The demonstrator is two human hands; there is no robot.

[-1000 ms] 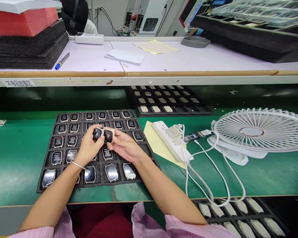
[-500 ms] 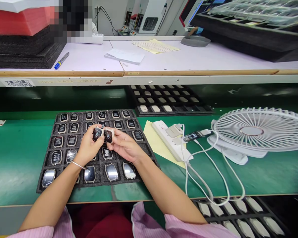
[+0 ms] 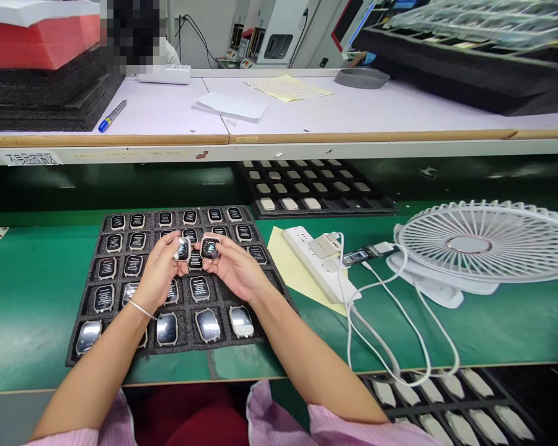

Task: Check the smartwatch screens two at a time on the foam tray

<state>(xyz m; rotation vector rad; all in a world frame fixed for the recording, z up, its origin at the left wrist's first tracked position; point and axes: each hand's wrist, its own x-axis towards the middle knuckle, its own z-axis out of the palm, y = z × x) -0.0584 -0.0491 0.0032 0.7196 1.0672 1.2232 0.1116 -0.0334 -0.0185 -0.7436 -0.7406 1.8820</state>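
My left hand (image 3: 160, 269) is closed around a smartwatch body (image 3: 182, 249) without a strap, its lit screen facing up. A second smartwatch body (image 3: 210, 248) is gripped in my right hand (image 3: 237, 266), thumb on the edge of its lit screen. The two watches are held a short gap apart above a black foam tray (image 3: 190, 337). Rows of similar watch bodies lie in the tray's pockets, many with white text on their screens; a front-row watch (image 3: 208, 324) has a dark, reflective screen. My hands and forearms hide part of the tray.
Right of the tray, a white power strip (image 3: 318, 266) with plugs and cables lies on yellow paper (image 3: 283, 272). A white fan (image 3: 469, 244) is farther right. Behind, another foam tray (image 3: 325, 207) sits under a shelf (image 3: 279, 136). More parts fill a lower tray (image 3: 446, 402).
The two watches, side by side before, are now apart. My left hand has shifted slightly left with its watch, and the right hand's watch has moved slightly right.
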